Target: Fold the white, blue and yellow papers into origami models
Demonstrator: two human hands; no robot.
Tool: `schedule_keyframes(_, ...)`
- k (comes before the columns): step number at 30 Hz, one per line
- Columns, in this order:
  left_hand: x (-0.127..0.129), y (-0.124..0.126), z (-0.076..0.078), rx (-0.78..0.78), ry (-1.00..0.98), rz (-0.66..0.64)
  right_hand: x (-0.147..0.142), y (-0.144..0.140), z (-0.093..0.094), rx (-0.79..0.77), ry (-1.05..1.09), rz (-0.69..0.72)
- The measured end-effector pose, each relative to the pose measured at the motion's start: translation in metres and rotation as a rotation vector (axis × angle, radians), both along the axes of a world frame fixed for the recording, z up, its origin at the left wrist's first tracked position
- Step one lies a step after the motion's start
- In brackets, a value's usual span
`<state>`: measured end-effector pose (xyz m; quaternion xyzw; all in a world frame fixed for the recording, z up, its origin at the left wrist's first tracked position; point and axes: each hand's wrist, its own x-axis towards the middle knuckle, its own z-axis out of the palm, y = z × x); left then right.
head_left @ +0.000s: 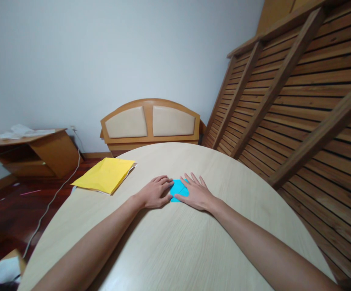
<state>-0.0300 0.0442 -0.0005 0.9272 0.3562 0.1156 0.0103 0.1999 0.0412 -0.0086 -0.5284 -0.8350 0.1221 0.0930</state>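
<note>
Head camera, the only view here: both arms are stretching out over a round, pale wood-grain bench point(175, 250), and everything is happening around one small blue paper point(179, 189) lying flat near the middle of it. The sheet looks partly folded, with crease lines showing across the top.

The left hand point(156, 192) is sitting on the left edge of the blue paper, fingers loosely curled and the tips pressing down on it. It isn't gripping anything, more like pinning the sheet so it's not sliding around. The right hand point(195, 192) is lying flat and spread wide on the right side of the blue paper, palm down, thumb reaching across onto the sheet. Again no real grasp, just weight pressing it against the bench, which to me reads as flattening a crease.

Left of the blue paper and a bit farther from the person, a yellow envelope point(105, 175) is lying close to the bench rim, well apart from both hands. Beyond the blue paper, past the far edge of the bench, a wooden headboard point(150, 121) with padded panels is leaning at the wall. Off to the right, a slatted wooden frame point(297, 93) is standing tilted.
</note>
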Motion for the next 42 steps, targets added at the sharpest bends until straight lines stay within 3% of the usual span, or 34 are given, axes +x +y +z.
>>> schedule_keyframes(4,0.002,-0.002,0.005,0.049,0.002,-0.004,0.002,0.003,-0.002,-0.006,0.013,0.001)
schedule_keyframes(9,0.006,-0.007,0.016,0.136,0.045,-0.007,0.012,0.017,-0.01,0.063,0.078,-0.139)
schedule_keyframes(14,0.011,-0.01,0.019,0.165,0.045,-0.12,0.016,0.023,-0.013,0.153,0.115,-0.125)
schedule_keyframes(19,0.014,-0.012,0.019,0.108,-0.058,-0.238,0.014,0.022,-0.015,0.219,0.169,-0.109)
schedule_keyframes(23,0.014,-0.013,0.015,-0.027,-0.182,-0.267,0.014,0.022,-0.015,0.243,0.166,-0.116)
schedule_keyframes(28,0.011,-0.009,0.006,-0.141,-0.261,-0.188,0.014,0.021,-0.014,0.231,0.128,-0.129)
schedule_keyframes(35,0.009,0.002,-0.007,-0.022,-0.368,0.148,0.015,0.021,-0.014,0.18,0.126,-0.104)
schedule_keyframes(42,0.008,0.005,-0.016,-0.133,-0.408,0.225,0.014,0.019,-0.014,0.173,0.139,-0.102)
